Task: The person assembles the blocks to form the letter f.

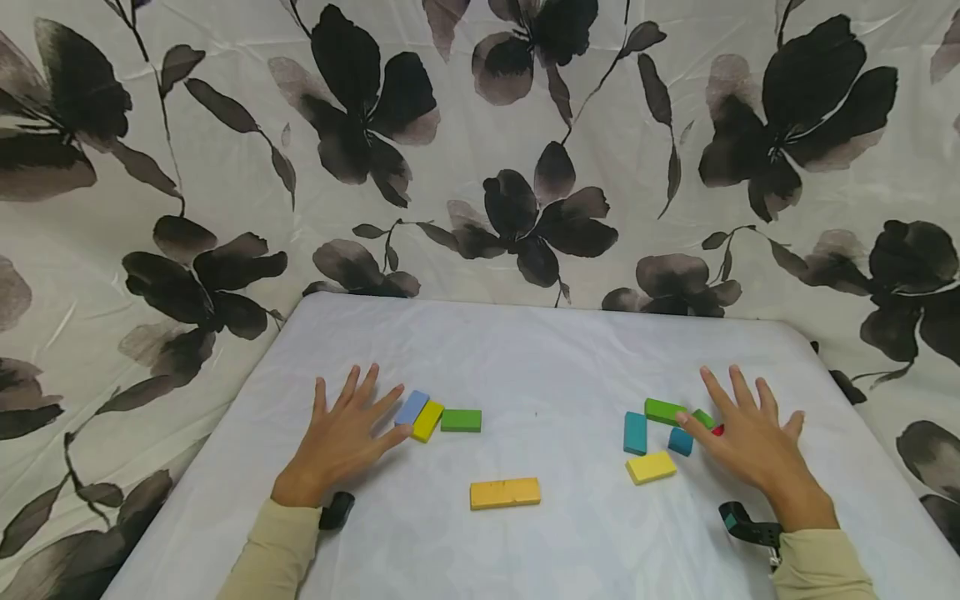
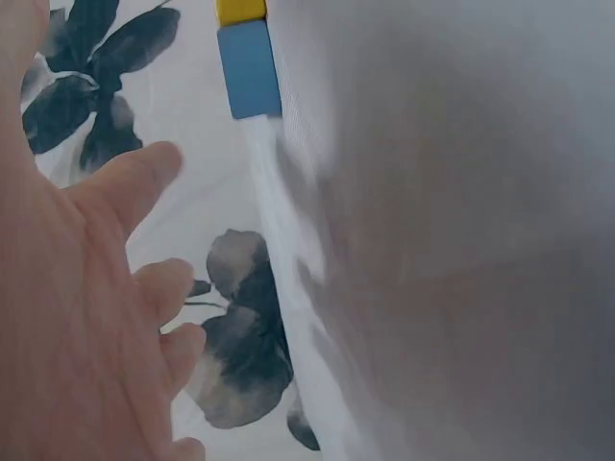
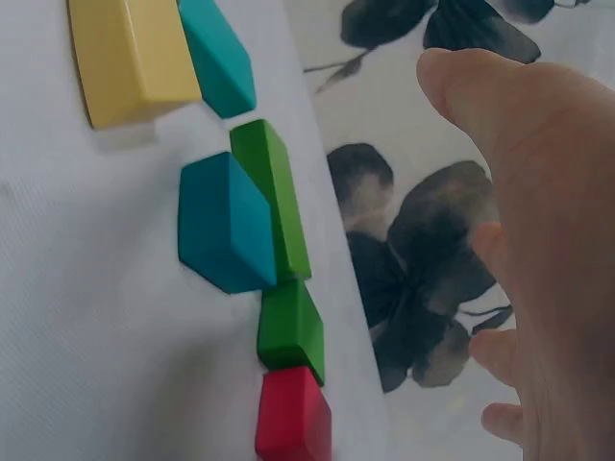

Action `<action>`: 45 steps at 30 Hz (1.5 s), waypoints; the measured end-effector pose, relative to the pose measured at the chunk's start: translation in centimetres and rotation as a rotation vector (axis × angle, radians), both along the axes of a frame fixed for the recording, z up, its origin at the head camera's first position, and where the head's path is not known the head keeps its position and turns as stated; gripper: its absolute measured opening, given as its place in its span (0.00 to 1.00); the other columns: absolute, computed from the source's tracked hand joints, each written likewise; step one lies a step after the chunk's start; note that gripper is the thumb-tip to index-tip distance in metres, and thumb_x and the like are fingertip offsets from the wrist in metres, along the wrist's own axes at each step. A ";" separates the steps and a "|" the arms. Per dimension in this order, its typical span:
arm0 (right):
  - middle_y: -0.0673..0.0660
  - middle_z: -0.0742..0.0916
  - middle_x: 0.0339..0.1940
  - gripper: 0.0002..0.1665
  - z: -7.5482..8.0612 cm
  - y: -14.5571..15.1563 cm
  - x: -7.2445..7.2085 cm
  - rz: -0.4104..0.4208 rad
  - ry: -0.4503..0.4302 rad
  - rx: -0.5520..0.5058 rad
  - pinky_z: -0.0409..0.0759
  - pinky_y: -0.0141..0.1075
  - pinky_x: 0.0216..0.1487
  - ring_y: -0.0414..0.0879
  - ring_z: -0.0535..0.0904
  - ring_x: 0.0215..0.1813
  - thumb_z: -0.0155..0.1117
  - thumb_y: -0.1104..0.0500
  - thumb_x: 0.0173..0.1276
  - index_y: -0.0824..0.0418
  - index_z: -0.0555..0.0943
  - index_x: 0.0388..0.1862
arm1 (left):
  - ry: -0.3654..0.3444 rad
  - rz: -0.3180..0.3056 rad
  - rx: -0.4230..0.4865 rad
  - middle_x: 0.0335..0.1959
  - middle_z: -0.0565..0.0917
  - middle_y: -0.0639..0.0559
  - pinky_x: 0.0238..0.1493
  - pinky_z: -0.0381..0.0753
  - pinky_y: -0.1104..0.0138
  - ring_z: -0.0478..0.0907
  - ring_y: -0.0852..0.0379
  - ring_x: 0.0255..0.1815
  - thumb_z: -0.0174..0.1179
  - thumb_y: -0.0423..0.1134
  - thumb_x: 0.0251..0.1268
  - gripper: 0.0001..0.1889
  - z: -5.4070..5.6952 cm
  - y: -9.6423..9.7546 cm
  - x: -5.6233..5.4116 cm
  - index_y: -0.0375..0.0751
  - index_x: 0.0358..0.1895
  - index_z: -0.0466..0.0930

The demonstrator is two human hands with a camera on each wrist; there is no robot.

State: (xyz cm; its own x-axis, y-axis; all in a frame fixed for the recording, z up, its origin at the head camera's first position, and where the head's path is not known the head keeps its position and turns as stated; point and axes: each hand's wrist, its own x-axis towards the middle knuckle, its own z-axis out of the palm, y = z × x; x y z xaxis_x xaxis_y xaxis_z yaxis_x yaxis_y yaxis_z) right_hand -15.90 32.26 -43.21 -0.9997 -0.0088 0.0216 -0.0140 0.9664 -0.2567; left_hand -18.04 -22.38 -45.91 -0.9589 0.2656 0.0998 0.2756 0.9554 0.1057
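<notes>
My left hand is spread above the table's left side, fingers straight, holding nothing. By its thumb lie a light blue block, a yellow block and a green block in a row. The right hand, also spread and holding nothing, hovers over the right side. Around its thumb are a long green block, a blue block, a teal block and a pale yellow block. A smaller green block and a red block show fully in the right wrist view.
An orange-yellow block lies alone near the table's middle front. The table has a white cover. Behind it hangs a cloth with dark flowers. Each wrist carries a black camera mount.
</notes>
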 end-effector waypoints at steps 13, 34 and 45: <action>0.72 0.54 0.79 0.54 -0.3 -1.9 0.3 0.038 0.011 0.009 0.39 0.82 0.59 0.79 0.48 0.73 0.45 0.24 0.70 0.53 0.49 0.83 | 0.158 -0.057 0.030 0.67 0.75 0.41 0.71 0.48 0.34 0.67 0.38 0.69 0.54 0.66 0.68 0.33 0.3 0.9 0.5 0.47 0.66 0.79; 0.69 0.65 0.76 0.48 -0.5 -4.0 0.0 0.148 0.112 -0.078 0.49 0.76 0.63 0.73 0.60 0.71 0.52 0.30 0.72 0.52 0.57 0.82 | 0.209 -0.176 0.192 0.53 0.84 0.50 0.62 0.71 0.48 0.79 0.47 0.57 0.64 0.48 0.67 0.18 1.4 5.0 0.2 0.44 0.56 0.86; 0.65 0.73 0.71 0.43 -1.5 -5.6 0.0 0.210 0.135 -0.131 0.65 0.65 0.64 0.65 0.67 0.70 0.56 0.33 0.72 0.56 0.66 0.77 | 0.171 -0.218 0.183 0.51 0.85 0.52 0.53 0.79 0.54 0.81 0.52 0.52 0.67 0.48 0.66 0.17 1.2 7.0 0.8 0.48 0.55 0.86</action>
State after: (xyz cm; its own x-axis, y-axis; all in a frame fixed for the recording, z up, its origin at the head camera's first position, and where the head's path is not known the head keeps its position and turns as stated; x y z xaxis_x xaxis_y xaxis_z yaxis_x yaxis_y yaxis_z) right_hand -15.93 26.68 -44.71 -0.9642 -0.2041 0.1693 -0.2534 0.8973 -0.3615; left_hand -17.24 -15.37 -44.75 -0.8467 0.4258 0.3192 0.5003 0.8412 0.2050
